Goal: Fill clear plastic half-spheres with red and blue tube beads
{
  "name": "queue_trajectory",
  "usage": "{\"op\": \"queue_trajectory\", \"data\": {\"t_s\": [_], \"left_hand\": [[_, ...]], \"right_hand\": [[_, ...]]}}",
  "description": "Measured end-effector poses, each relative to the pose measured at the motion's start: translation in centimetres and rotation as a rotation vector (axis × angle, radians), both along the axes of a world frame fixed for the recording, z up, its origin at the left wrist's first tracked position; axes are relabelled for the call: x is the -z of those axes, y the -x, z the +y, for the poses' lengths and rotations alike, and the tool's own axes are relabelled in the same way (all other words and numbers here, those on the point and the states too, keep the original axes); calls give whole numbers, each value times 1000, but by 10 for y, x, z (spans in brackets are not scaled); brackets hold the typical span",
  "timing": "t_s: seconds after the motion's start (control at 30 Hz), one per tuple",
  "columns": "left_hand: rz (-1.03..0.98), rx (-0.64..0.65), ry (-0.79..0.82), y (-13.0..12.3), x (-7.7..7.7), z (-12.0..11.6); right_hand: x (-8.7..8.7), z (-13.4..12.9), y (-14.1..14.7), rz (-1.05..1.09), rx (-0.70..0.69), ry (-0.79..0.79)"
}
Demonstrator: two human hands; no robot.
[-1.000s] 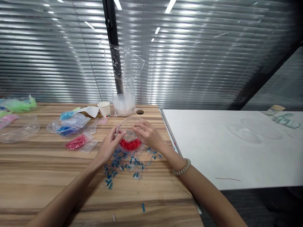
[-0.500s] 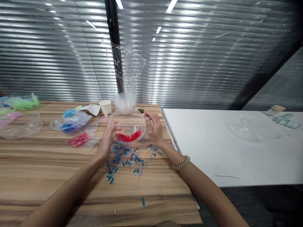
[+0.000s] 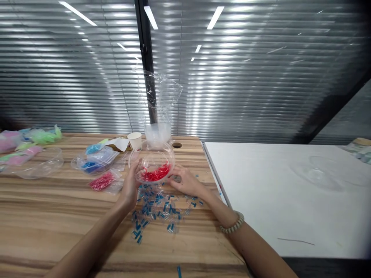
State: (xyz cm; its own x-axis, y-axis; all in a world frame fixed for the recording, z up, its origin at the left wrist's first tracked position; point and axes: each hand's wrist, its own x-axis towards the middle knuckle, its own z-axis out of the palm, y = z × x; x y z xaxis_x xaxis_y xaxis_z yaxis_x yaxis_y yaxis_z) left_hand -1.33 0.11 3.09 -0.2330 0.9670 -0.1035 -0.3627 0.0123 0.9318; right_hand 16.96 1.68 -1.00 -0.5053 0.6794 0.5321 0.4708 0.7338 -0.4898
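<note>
My left hand (image 3: pixel 132 184) grips the left side of a clear round plastic bowl (image 3: pixel 150 148), tilted so that its inside faces me. Small red tube-like pieces (image 3: pixel 156 173) have gathered along its lower edge. At the bowl's lower right rim, my right hand (image 3: pixel 185 180) has its fingers curled in against the plastic; the fingertips are partly hidden. Beneath the bowl, many short blue and clear pieces (image 3: pixel 158 208) lie scattered over the wooden table (image 3: pixel 72 224).
To the left lie a bag of pink-red pieces (image 3: pixel 102 181), a clear lid with blue bags (image 3: pixel 98 160) and another clear container (image 3: pixel 49 164). A paper cup (image 3: pixel 135 140) and a stack of clear bowls (image 3: pixel 158 132) stand behind. A white table (image 3: pixel 261 200) adjoins on the right.
The bowl has tipped and shifted slightly left relative to the table. My right hand has moved down from the rim's upper right to its lower right. The camera view has tilted up.
</note>
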Motion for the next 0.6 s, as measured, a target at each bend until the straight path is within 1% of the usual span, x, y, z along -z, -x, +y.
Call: {"op": "queue_trajectory", "data": {"t_s": [0.23, 0.33, 0.47, 0.6], "left_hand": [[50, 32, -22, 1, 11, 0], [42, 30, -14, -1, 12, 0], [-5, 23, 19, 0, 8, 0], [-61, -27, 14, 5, 3, 2]], "right_hand": [[4, 0, 2, -67, -101, 46], [5, -1, 3, -67, -134, 86], [3, -2, 2, -111, -101, 98], [4, -1, 1, -179, -50, 92]]}}
